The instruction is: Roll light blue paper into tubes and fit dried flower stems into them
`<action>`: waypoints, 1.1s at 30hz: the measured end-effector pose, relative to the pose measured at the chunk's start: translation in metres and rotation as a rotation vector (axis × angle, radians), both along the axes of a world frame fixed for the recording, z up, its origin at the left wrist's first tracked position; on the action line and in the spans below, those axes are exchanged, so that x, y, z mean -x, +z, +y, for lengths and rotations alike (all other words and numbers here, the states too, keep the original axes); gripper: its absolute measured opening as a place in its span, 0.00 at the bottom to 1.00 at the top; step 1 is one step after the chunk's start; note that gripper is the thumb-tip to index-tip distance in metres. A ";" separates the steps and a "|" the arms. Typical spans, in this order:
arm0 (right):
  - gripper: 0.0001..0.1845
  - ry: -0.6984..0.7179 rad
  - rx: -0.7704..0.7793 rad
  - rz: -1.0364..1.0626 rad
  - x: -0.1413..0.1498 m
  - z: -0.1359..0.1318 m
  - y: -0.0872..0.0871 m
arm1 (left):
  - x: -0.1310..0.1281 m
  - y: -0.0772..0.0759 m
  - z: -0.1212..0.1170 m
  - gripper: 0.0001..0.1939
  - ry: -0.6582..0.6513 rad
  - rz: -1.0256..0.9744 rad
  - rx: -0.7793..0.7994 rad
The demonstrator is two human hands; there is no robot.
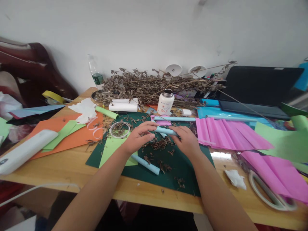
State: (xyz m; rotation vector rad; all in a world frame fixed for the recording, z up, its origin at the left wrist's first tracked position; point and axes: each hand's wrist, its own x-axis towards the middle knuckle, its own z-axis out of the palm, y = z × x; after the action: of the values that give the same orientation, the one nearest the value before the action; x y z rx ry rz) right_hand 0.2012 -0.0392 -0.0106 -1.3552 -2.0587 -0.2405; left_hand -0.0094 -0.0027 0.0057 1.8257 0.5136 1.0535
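Note:
My right hand [187,140] is closed around one end of a light-blue paper tube [166,131], held over the green cutting mat [185,173]. At the tube's other end, the fingertips of my left hand [139,136] touch it, with the thumb held apart below. Crumbled dry leaves [160,143] lie on the mat beneath both hands. A second blue paper tube [146,164] rests near my left forearm, partly on a light-green paper sheet [109,150]. Just beyond my hands lies a longer blue tube [178,119]. A ring-shaped roll [119,129] sits left of my left hand.
A white bottle without a lid [166,102] stands behind the hands, before a heap of dried plants [144,85]. Pleated pink paper [223,133] and scissors [267,192] lie right. Orange paper [79,141] and a long white object [29,150] lie left. A laptop [260,89] stands back right.

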 end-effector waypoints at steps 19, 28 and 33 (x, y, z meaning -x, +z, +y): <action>0.17 0.193 0.473 0.142 0.006 -0.009 0.010 | 0.013 0.009 0.005 0.12 -0.015 0.204 -0.358; 0.08 0.142 0.644 0.395 0.009 -0.014 0.013 | 0.007 0.000 0.005 0.12 -0.034 -0.105 -0.315; 0.05 0.208 0.735 0.555 0.011 -0.013 0.011 | 0.009 0.003 0.004 0.13 -0.017 -0.040 -0.343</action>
State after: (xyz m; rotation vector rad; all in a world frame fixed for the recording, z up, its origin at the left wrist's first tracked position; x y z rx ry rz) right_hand 0.1905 -0.0523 0.0003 -1.3676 -1.8249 0.9625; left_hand -0.0183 0.0010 0.0086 2.0963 0.3051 1.2213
